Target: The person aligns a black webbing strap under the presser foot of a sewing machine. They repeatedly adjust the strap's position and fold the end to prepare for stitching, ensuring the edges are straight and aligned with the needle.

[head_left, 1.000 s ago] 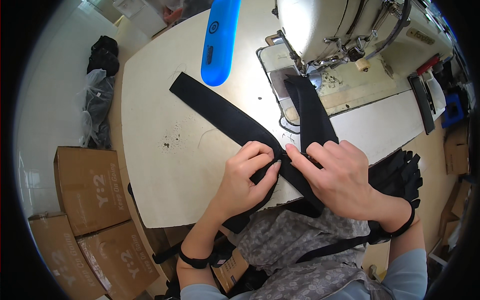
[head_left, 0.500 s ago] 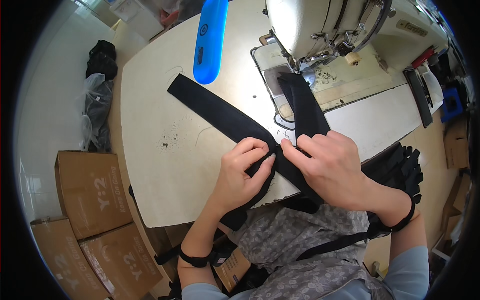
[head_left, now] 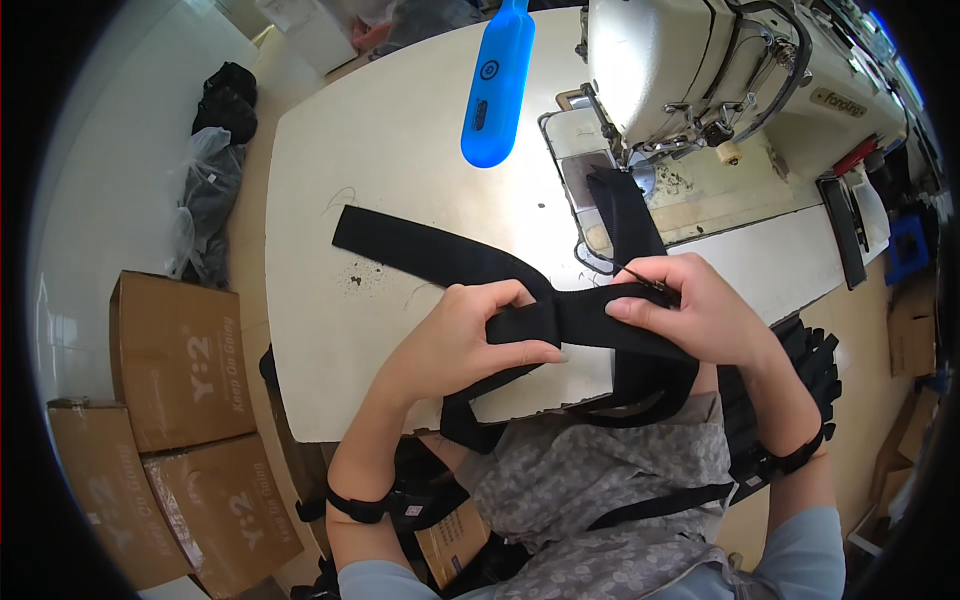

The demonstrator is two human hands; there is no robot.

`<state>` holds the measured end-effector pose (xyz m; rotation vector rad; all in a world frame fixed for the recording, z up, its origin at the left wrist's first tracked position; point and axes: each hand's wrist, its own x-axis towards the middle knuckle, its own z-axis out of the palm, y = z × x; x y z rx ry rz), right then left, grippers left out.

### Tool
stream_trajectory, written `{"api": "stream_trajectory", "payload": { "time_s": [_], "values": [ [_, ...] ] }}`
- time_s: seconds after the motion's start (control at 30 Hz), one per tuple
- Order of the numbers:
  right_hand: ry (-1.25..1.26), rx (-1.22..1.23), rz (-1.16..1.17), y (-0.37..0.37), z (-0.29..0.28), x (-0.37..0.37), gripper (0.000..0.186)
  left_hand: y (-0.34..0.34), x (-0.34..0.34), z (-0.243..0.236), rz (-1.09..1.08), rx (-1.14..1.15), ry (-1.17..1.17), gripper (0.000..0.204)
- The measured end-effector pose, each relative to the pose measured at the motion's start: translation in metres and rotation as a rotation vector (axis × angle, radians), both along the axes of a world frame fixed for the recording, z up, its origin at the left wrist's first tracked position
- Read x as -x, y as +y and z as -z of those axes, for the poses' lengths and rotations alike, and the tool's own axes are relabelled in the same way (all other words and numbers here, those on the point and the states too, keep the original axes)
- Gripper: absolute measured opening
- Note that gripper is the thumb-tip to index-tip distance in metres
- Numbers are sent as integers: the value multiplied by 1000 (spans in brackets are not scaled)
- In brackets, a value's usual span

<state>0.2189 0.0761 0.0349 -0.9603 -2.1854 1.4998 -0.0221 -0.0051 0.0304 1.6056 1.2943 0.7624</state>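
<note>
A black fabric band (head_left: 590, 316) is pulled taut crosswise between my hands, low on the white tabletop (head_left: 340, 160). My left hand (head_left: 450, 340) is closed on it, thumb along the lower edge. My right hand (head_left: 700, 315) grips its other side with the thumb on top, and also holds small dark metal snips (head_left: 648, 280), their tip pointing up-left. One band end (head_left: 385, 232) lies flat toward the upper left; another length (head_left: 628, 220) runs up to the needle area of the white sewing machine (head_left: 655, 60). Loops of band hang at the table's front edge.
A blue device (head_left: 497, 90) lies left of the machine head. Cardboard boxes (head_left: 180, 360) are stacked on the floor at left, below dark bagged bundles (head_left: 210, 200). A heap of black strips (head_left: 805, 365) hangs at the right front, with a blue plastic item (head_left: 905, 245) beyond.
My hands have moved apart and turned, stretching the band level between them. The snips in my right hand now show more. The free band end lies flatter and lower in view.
</note>
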Motion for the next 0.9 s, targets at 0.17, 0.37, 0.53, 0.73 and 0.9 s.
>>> {"api": "stream_trajectory", "payload": {
  "time_s": [0.17,0.37,0.53,0.73,0.9],
  "values": [
    [-240,-169,-130,24,-11,0,27,5,-5,-6,175,-232,464,25],
    [-357,-936,137,-22,-11,4,49,22,6,34,146,-274,47,21],
    [-360,-1054,-48,-54,-11,13,36,25,7,34,153,-239,53,18],
    [-419,-1135,-206,-43,-1,15,39,26,14,37,181,-196,8,18],
    [-449,-1159,-227,-53,-23,24,36,27,11,37,163,-266,78,20]
  ]
}}
